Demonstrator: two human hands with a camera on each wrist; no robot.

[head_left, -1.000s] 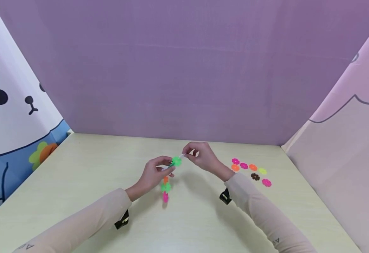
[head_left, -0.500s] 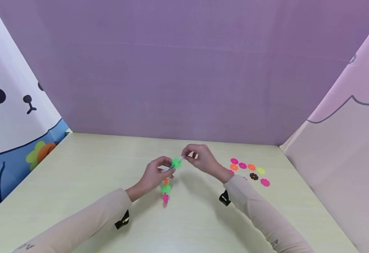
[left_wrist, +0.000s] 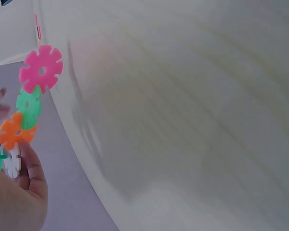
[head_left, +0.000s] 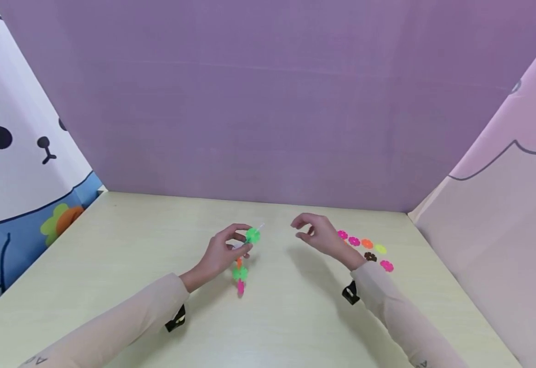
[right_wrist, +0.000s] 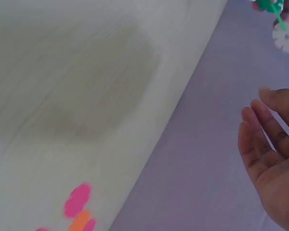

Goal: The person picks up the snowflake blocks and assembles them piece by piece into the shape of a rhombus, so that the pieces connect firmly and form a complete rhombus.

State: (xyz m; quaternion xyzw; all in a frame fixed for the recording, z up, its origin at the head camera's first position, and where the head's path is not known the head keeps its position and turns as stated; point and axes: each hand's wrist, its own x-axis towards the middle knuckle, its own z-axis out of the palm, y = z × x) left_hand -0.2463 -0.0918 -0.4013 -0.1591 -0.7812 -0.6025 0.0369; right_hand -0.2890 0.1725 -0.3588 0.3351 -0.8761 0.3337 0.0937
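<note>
Right hand point(head_left: 320, 235) has pulled away from the white disc point(right_wrist: 285, 44), fingers apart; that disc stays on the flower-disc chain point(head_left: 240, 274), clamped between the left hand's point(head_left: 217, 257) fingers above the tabletop point(head_left: 295, 322), so the join seems made.

Tabletop booth point(head_left: 268, 112), cartoon side panels point(head_left: 24, 189)

My right hand point(head_left: 320, 236) has let go of the white disc point(head_left: 261, 226), whose end now sticks out free beside the green disc point(head_left: 253, 235). I've drawn that hand away to the right, so a wider gap now parts it from my left hand point(head_left: 219, 255), and its thumb and fingers have parted. My forearm now covers more of the loose flower discs point(head_left: 367, 244), and its shadow has slid rightward across the counter point(head_left: 180, 220).
</note>
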